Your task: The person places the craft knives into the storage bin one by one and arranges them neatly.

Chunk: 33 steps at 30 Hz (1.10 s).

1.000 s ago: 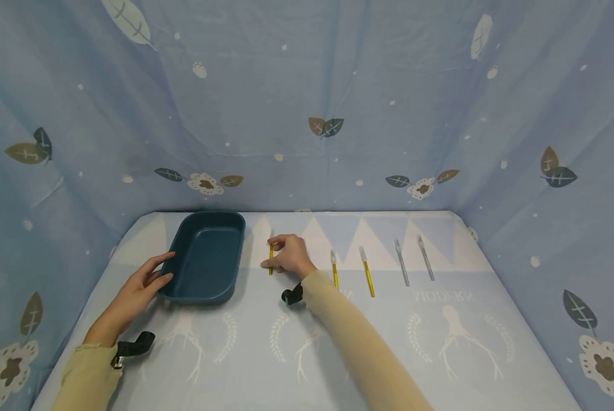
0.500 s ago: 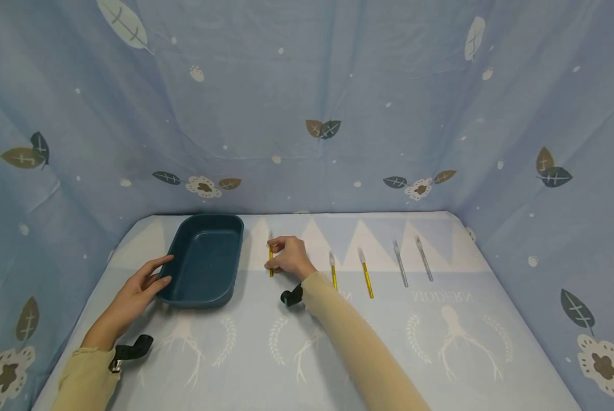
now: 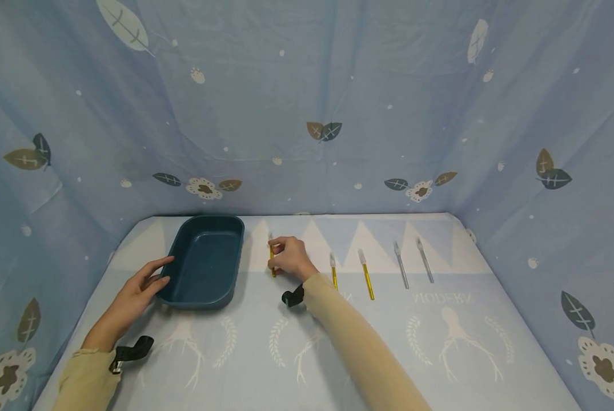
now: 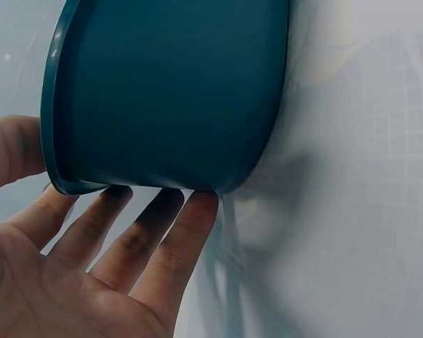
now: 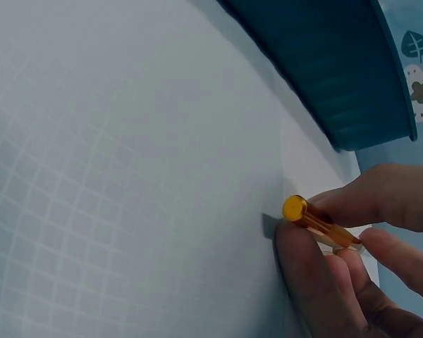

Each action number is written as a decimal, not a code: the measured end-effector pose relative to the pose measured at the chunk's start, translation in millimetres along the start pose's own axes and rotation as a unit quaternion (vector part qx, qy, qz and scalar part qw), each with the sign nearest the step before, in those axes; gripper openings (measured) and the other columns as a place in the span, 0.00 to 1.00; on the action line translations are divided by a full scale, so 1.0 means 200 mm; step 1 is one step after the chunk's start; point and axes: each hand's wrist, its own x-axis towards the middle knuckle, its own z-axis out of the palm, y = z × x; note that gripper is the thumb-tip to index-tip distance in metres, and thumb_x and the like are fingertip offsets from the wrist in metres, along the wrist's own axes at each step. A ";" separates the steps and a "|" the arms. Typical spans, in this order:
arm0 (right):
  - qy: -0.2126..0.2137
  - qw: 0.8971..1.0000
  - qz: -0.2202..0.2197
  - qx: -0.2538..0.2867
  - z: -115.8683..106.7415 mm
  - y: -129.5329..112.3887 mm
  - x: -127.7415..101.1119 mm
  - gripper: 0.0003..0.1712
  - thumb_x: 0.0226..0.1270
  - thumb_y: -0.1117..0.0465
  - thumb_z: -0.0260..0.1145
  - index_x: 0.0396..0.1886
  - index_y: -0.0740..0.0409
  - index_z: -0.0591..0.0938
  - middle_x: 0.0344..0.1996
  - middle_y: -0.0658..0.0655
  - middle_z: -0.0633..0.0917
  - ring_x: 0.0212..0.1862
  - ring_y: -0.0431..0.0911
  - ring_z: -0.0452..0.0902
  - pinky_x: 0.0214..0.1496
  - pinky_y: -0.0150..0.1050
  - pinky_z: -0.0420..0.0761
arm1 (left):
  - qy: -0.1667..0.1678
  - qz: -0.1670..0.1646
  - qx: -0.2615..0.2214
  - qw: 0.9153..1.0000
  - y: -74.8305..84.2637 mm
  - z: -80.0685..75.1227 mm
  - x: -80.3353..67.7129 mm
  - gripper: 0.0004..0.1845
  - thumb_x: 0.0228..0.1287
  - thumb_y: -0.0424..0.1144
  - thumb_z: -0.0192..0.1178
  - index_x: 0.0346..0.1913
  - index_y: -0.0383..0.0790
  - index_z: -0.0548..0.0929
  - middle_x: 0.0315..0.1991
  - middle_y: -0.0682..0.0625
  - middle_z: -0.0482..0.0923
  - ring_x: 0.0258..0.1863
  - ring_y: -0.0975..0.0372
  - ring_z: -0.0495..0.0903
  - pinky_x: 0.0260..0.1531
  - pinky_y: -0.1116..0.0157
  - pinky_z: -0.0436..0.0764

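Note:
A dark blue rectangular tray [image 3: 203, 285] lies at the left of the table. My left hand [image 3: 132, 294] holds its left side: in the left wrist view the fingertips [image 4: 197, 211] touch the outer wall and the thumb reaches behind the rim. Right of the tray, my right hand [image 3: 290, 257] pinches a yellow craft knife [image 3: 272, 252] between thumb and fingers. Its yellow handle end [image 5: 294, 208] points at the right wrist camera, very near the cloth. The knife's far tip is mostly hidden by fingers in that view.
Two more yellow craft knives [image 3: 367, 279] lie to the right of my right hand, one [image 3: 333, 268] partly behind the sleeve. Farther right are two silver craft knives [image 3: 401, 268]. Patterned blue cloth [image 3: 296, 171] walls in the back and sides of the table [image 3: 245, 365].
My right thumb has drawn a little to the right, and the near end of the yellow craft knife has swung slightly right with it. The left hand and the tray hold their places.

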 end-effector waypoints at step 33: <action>-0.020 0.999 0.008 0.043 -0.05 -0.03 -0.04 0.29 0.63 0.80 0.71 0.65 0.70 0.86 0.40 0.61 0.85 0.31 0.45 0.82 0.33 0.39 0.89 | 0.008 0.028 0.004 1.000 0.00 -0.01 0.00 0.34 0.91 0.44 0.51 0.89 0.40 0.55 0.88 0.33 0.44 0.80 0.25 0.51 0.77 0.46 0.66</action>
